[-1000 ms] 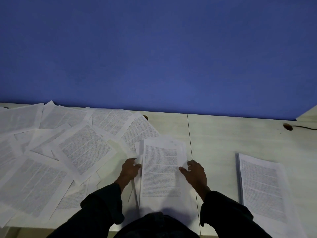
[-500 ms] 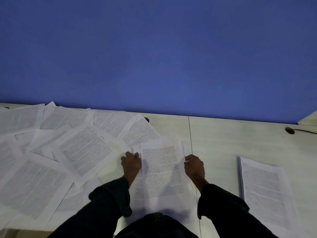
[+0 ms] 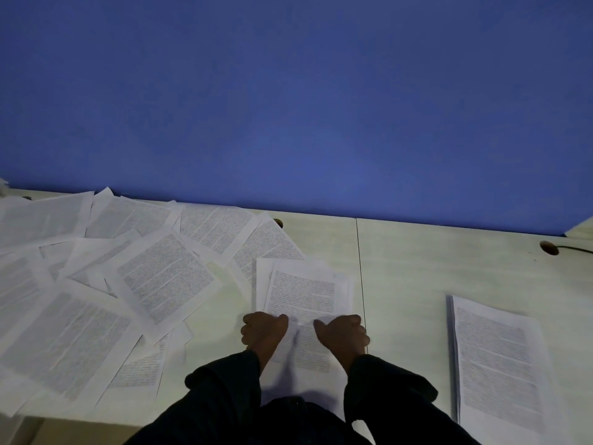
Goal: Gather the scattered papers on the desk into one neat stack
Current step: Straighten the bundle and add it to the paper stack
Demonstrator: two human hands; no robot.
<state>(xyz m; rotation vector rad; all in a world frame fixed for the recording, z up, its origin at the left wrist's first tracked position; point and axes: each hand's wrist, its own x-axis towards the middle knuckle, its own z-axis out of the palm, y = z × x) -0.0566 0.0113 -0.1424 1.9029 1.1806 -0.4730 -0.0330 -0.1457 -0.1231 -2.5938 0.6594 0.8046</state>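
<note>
Flanking hands [image 3: 305, 329]: loose sheets [image 3: 128, 284] left, neat stack [image 3: 500, 361] right.

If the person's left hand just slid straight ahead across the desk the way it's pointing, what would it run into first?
Probably the small bundle of papers that the left hand already grips at its edge. Beyond that lie overlapping scattered papers, then the blue wall, though depth is hard to judge.

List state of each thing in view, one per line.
small bundle: in front of the person, edges uneven, gripped at both sides
left hand: fingers curled on the bundle's left edge
right hand: fingers curled on the bundle's right edge
loose sheets: scattered, overlapping, on the left
stack: squared, flat, on the right, untouched
desk: part covered
</note>
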